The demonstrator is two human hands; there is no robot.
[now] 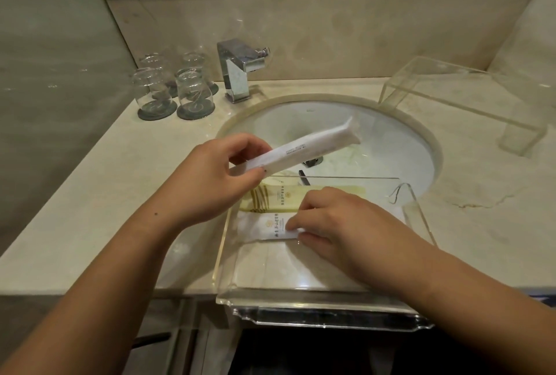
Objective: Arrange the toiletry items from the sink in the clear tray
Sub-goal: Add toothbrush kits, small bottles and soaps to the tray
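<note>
White long paper packet (313, 145) is in my left hand (207, 176), pinched at its near end, long axis pointing up-right over the round white sink basin (391, 145).

My right hand (334, 224) presses with fingertips a short white sachet (267, 228) lying crosswise in the clear acrylic tray (418, 215), just beside a yellow sachet (288, 198). Glass tumblers (171, 88) and chrome tap (237, 70) stand behind, well apart.
</note>
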